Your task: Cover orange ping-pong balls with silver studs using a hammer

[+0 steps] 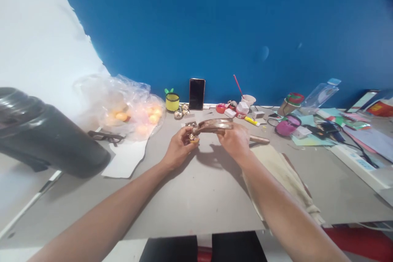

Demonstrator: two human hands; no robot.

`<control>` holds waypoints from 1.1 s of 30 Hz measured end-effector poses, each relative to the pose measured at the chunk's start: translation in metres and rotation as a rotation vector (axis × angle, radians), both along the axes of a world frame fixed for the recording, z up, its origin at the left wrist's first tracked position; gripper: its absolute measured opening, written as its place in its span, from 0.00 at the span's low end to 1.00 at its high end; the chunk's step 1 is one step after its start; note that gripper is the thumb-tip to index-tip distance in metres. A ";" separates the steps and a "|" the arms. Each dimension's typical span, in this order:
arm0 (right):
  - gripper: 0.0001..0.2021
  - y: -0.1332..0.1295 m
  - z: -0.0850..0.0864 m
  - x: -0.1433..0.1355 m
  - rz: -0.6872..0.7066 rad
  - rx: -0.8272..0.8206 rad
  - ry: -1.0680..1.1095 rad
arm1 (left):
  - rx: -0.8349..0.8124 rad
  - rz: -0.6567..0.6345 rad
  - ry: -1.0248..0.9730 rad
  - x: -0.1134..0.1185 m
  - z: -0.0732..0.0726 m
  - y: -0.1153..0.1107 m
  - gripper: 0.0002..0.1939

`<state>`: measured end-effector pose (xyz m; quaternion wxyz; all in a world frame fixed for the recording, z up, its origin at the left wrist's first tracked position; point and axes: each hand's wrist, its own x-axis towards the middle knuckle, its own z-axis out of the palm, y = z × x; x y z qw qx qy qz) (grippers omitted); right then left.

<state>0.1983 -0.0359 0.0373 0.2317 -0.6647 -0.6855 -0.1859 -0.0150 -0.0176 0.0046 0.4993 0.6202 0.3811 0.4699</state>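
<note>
My left hand [179, 145] is closed over the desk, its fingers around a small shiny gold round piece [193, 136]. In my right hand [233, 141] is a worn, brownish metal tool [215, 125] that looks like a hammer. Its curved head points left, with the tip just above the gold piece; whether they touch I cannot tell. The rod-like handle [259, 139] sticks out to the right of my right hand. Another shiny piece [190, 124] lies just behind my left fingers. Further back are several shiny gold round pieces [178, 114].
A phone [197, 94] leans upright against the blue wall beside a yellow pot [172, 102]. To the left are a large dark flask [61, 135], eyeglasses [107, 136] and a plastic bag [129, 108] with orange fruit. A beige cloth [279, 172] lies under my right forearm; a power strip [359, 166] is farther right.
</note>
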 end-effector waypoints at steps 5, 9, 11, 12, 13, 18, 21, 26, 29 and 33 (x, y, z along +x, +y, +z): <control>0.08 0.001 0.006 0.003 -0.050 -0.094 -0.008 | -0.129 -0.032 -0.123 0.000 0.002 0.001 0.25; 0.10 0.009 0.008 0.016 -0.130 -0.205 0.033 | -0.355 -0.141 -0.315 -0.001 0.009 0.001 0.21; 0.11 0.015 0.004 0.023 -0.123 -0.278 0.027 | -0.452 -0.185 -0.383 -0.002 0.011 0.002 0.19; 0.11 0.019 0.001 0.026 -0.113 -0.314 0.022 | -0.486 -0.198 -0.403 -0.003 0.011 0.002 0.18; 0.11 0.022 -0.002 0.029 -0.103 -0.346 0.022 | -0.509 -0.206 -0.416 -0.003 0.010 0.003 0.17; 0.08 0.033 -0.012 0.040 -0.020 -0.376 0.060 | -0.527 -0.259 -0.430 -0.005 0.006 0.005 0.17; 0.10 0.037 -0.017 0.044 0.062 -0.356 0.084 | -0.507 -0.279 -0.426 -0.005 0.008 0.003 0.18; 0.13 0.045 -0.025 0.046 0.224 -0.302 0.261 | -0.479 -0.257 -0.374 -0.005 0.011 0.003 0.14; 0.07 0.047 -0.026 0.041 0.296 -0.243 0.309 | -0.472 -0.234 -0.364 -0.004 0.010 0.004 0.14; 0.05 0.033 -0.021 0.018 0.352 -0.132 0.378 | -0.470 -0.194 -0.345 -0.002 0.007 0.004 0.17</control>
